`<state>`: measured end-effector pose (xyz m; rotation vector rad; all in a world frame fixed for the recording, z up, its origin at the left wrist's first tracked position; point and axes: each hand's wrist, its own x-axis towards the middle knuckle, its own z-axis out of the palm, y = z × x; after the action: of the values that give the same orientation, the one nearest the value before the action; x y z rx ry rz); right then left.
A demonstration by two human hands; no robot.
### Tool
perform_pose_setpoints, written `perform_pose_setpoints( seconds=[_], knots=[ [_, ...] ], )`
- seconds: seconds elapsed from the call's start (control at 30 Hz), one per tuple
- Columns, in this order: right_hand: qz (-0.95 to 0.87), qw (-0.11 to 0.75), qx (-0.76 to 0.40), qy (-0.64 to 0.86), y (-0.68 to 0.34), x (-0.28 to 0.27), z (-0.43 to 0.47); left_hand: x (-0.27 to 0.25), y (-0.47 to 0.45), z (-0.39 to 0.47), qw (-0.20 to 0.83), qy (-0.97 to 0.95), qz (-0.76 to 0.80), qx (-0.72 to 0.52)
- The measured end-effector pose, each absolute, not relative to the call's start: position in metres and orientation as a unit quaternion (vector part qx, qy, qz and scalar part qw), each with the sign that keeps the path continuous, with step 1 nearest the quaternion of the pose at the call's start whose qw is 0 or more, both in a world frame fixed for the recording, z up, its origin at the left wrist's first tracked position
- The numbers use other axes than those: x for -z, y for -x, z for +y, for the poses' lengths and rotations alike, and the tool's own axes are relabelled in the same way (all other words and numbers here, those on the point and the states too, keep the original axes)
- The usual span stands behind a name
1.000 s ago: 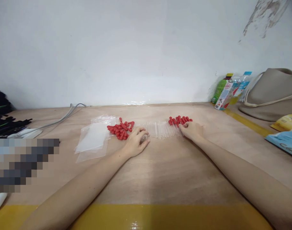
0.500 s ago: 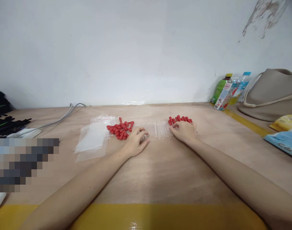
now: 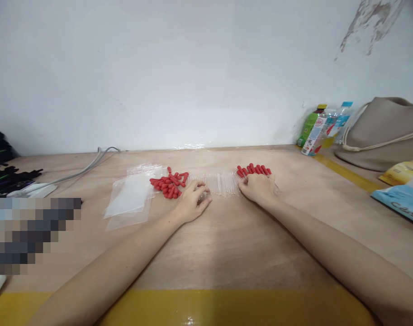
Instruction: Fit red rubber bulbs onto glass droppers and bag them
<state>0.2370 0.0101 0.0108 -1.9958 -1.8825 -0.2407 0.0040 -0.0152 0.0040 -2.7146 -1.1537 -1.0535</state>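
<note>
The left hand (image 3: 192,201) is resting low over the left end of a row of thin clear tubes (image 3: 221,183), its fingers lightly curling and the thumb standing apart from them, so the grasp is looking loose and fairly wide. The right hand (image 3: 257,188) is bending over the row's other end, thumb and forefinger drawing narrow beside the tubes; its palm is facing away from view, and I cannot tell whether it is pinching one. The tubes are lying side by side on the bench (image 3: 206,253), roughly parallel, filling the space between the two hands. Just beyond the right hand, a cluster of red bulbs (image 3: 253,169) is sitting in a close line, while a looser heap of red bulbs (image 3: 168,183) is lying beside the left hand — pointing every which way. Left of that heap, clear plastic bags (image 3: 130,190) are lying flat and overlapping, and a grey cable (image 3: 91,165) is curving behind them. Well off to the right, bottles (image 3: 310,129) are leaning near the wall (image 3: 192,68) next to a grey-brown bag (image 3: 382,131), and a blue packet (image 3: 401,201) is lying nearer the viewer. Yellow tape (image 3: 213,303) is running along the near edge.
</note>
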Motion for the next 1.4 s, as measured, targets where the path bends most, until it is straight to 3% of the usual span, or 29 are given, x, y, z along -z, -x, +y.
perform_pose_setpoints(
  seconds=[0.27, 0.47, 0.8, 1.03, 1.4],
  knots=[
    [-0.649, 0.221, 0.018, 0.728, -0.237, -0.009, 0.014, -0.004, -0.005, -0.015, 0.003, 0.865, -0.372, 0.337],
    [-0.644, 0.320, 0.020, 0.694, -0.237, -0.005, 0.009, -0.004, -0.004, -0.016, 0.020, 0.863, -0.372, 0.340],
    [-0.807, 0.315, 0.122, 0.485, -0.229, -0.003, -0.017, -0.036, 0.017, -0.008, 0.186, 0.792, -0.519, 0.261],
    [-0.779, 0.331, 0.136, 0.515, -0.229, 0.003, -0.010, -0.068, 0.056, 0.009, 0.019, 0.871, -0.487, 0.064],
    [-0.755, 0.352, 0.140, 0.535, -0.230, 0.005, -0.008, -0.070, 0.060, 0.015, -0.019, 0.883, -0.466, 0.052]
  ],
)
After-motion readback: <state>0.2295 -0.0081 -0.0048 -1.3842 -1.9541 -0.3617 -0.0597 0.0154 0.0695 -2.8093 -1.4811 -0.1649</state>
